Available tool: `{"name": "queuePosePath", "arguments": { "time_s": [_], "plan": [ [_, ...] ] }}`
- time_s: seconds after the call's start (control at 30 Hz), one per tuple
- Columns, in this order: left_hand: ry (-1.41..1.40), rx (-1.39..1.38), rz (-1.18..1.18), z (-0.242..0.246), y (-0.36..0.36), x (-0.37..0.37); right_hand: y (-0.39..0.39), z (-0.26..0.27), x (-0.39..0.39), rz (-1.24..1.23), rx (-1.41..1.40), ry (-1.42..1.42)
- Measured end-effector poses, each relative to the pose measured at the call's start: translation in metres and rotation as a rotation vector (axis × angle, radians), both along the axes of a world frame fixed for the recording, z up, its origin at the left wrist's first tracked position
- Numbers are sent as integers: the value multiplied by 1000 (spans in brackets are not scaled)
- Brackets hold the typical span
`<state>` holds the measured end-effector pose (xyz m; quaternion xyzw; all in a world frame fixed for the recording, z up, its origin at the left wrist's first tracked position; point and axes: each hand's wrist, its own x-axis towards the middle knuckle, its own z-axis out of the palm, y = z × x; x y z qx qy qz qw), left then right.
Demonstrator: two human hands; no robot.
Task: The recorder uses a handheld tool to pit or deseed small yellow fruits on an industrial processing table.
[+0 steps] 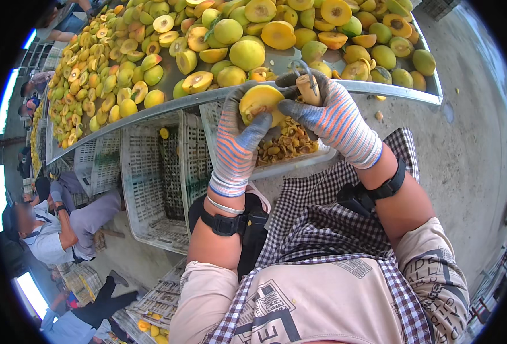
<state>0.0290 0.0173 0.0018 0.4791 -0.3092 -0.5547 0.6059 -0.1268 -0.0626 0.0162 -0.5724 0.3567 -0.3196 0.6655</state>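
My left hand, in a striped knit glove with a grey coated palm, holds a halved yellow peach, its cut face partly toward me and brown at the pit. My right hand, gloved alike, grips the wooden handle of a pitting tool whose bent metal loop points away from me. Its thumb and fingers are close to the peach's right edge. Both hands are at the near rim of a metal-edged table heaped with whole and halved peaches. Below them, a pale tub contains peach pits and scraps.
Plastic crates stand under the table to my left. Another crate with peaches is at lower left. A seated co-worker is on the left, with other people beyond. Concrete floor stretches to the right.
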Motion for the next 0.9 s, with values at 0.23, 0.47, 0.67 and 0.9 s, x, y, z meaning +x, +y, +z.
{"name": "queuePosePath", "arguments": {
  "time_s": [0.23,0.47,0.67,0.9],
  "plan": [
    [792,-74,-104,-14,-1,14,7,13,-4,3,195,77],
    [855,-152,-201,-17,-4,14,14,-8,-1,-11,42,-22],
    [216,-96,55,-11,-5,-6,16,2,1,-18,138,-5],
    [76,-229,-112,-18,-5,-5,10,4,-9,3,433,-118]
  ]
}}
